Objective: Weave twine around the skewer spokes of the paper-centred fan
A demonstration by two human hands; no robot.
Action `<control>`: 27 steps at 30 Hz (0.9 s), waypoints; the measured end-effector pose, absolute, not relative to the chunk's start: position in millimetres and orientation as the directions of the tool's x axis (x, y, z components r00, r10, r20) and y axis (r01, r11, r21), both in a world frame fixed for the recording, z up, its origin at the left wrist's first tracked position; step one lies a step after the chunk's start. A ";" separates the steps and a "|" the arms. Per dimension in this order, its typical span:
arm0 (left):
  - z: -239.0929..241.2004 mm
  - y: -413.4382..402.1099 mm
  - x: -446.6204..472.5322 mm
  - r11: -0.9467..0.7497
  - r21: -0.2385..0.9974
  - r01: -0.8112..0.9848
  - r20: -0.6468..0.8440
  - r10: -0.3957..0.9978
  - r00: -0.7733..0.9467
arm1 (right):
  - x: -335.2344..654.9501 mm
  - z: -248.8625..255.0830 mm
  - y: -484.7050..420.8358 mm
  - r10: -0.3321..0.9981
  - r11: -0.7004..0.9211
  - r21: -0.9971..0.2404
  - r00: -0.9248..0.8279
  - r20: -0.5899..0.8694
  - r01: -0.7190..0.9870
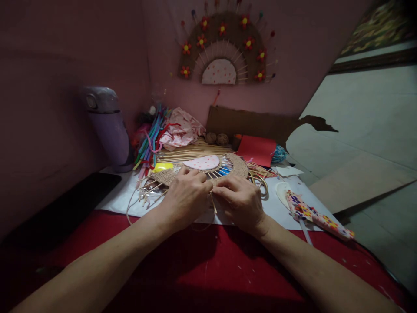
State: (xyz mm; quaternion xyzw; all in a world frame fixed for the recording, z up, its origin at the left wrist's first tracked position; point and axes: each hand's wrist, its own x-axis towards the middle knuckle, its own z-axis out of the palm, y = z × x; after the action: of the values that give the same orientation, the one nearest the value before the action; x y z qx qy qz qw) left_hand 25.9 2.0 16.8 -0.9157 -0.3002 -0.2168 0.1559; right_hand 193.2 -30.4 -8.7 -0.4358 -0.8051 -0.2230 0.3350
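Note:
A half-round wall-hanging piece of brown twine [239, 166] woven over thin wooden sticks lies low over the white sheet. Its middle is a half-disc of pink dotted cloth [203, 162]. My left hand [190, 193] is closed on the near edge of the weave, fingers curled over it. Close beside it, my right hand [239, 200] is pinched at the same edge, fingertips almost meeting the left ones. Whatever lies between the right fingertips is too small to make out. Stick ends [213, 204] poke out below the hands, and loose twine [129, 208] trails at left.
A purple bottle [109, 134] stands at left beside colourful pipe cleaners [151, 139]. Scissors [263, 184] lie right of the weave, near red paper [257, 149]. A flower-cloth-wrapped glue gun [312, 213] rests at right. A finished half-round piece [224, 37] hangs on the wall.

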 end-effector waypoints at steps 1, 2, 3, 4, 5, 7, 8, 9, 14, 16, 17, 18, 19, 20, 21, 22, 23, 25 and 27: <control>16.9 1.9 25.8 -0.774 -0.151 0.615 0.488 0.483 0.727 | 193.2 -8.9 -30.5 0.555 0.519 0.064 -0.393 0.734 0.852; 17.0 1.8 25.7 -0.775 -0.145 0.615 0.486 0.485 0.727 | 193.2 -9.2 -30.6 0.558 0.517 0.060 -0.390 0.732 0.854; 17.1 1.9 25.5 -0.777 -0.139 0.615 0.484 0.488 0.726 | 193.2 -9.4 -30.7 0.561 0.517 0.057 -0.388 0.731 0.854; 17.1 2.0 25.4 -0.777 -0.133 0.615 0.483 0.491 0.725 | 193.2 -9.6 -30.7 0.563 0.516 0.055 -0.386 0.731 0.855; 17.1 2.2 25.4 -0.778 -0.128 0.616 0.483 0.493 0.723 | 193.1 -9.7 -30.8 0.563 0.515 0.054 -0.385 0.732 0.855; 16.8 2.8 25.5 -0.776 -0.122 0.619 0.487 0.496 0.718 | 192.8 -9.6 -30.8 0.562 0.513 0.055 -0.383 0.733 0.857; 16.5 3.2 25.6 -0.776 -0.120 0.619 0.492 0.495 0.716 | 192.6 -9.5 -30.7 0.561 0.511 0.057 -0.383 0.734 0.858; 16.2 3.5 25.7 -0.777 -0.120 0.618 0.497 0.492 0.715 | 192.5 -9.2 -30.7 0.560 0.509 0.060 -0.383 0.734 0.859; 14.5 5.7 25.5 -0.783 -0.134 0.607 0.520 0.465 0.716 | 192.3 -8.6 -30.7 0.573 0.492 0.066 -0.380 0.726 0.868; 14.1 6.7 25.0 -0.784 -0.141 0.605 0.533 0.455 0.713 | 192.1 -9.1 -30.8 0.583 0.485 0.060 -0.374 0.721 0.872; 14.0 7.2 24.7 -0.782 -0.143 0.607 0.540 0.453 0.710 | 192.0 -9.5 -30.8 0.590 0.480 0.055 -0.369 0.718 0.875; 14.1 7.6 24.4 -0.778 -0.145 0.611 0.545 0.453 0.706 | 191.8 -9.7 -30.8 0.598 0.475 0.048 -0.363 0.714 0.878; 14.3 8.0 24.2 -0.772 -0.146 0.619 0.549 0.457 0.700 | 191.6 -9.8 -30.8 0.607 0.470 0.041 -0.356 0.711 0.882; 14.7 8.3 23.9 -0.765 -0.148 0.627 0.551 0.463 0.694 | 191.5 -9.7 -30.8 0.614 0.464 0.033 -0.348 0.708 0.885; 15.1 8.6 23.8 -0.758 -0.151 0.635 0.550 0.469 0.691 | 191.6 -9.2 -30.9 0.619 0.457 0.027 -0.340 0.708 0.889; 15.6 8.9 23.7 -0.750 -0.154 0.643 0.548 0.477 0.687 | 191.9 -8.4 -31.2 0.619 0.450 0.022 -0.330 0.712 0.893; 16.1 9.2 23.8 -0.742 -0.157 0.651 0.545 0.485 0.684 | 192.5 -7.3 -31.7 0.614 0.445 0.019 -0.321 0.721 0.895; 16.7 9.8 23.9 -0.731 -0.161 0.663 0.539 0.498 0.679 | 194.8 -4.2 -33.2 0.595 0.442 0.008 -0.300 0.745 0.897; 17.0 10.3 23.9 -0.725 -0.155 0.671 0.535 0.509 0.674 | 198.6 -0.1 -35.0 0.574 0.457 -0.014 -0.283 0.768 0.889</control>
State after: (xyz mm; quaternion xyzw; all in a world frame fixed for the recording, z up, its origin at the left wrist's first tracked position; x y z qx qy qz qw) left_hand 23.9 10.3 17.0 -0.8985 -0.3283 -0.2350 0.1723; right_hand 198.6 -35.0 -0.1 -0.4743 -0.7714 -0.2156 0.3653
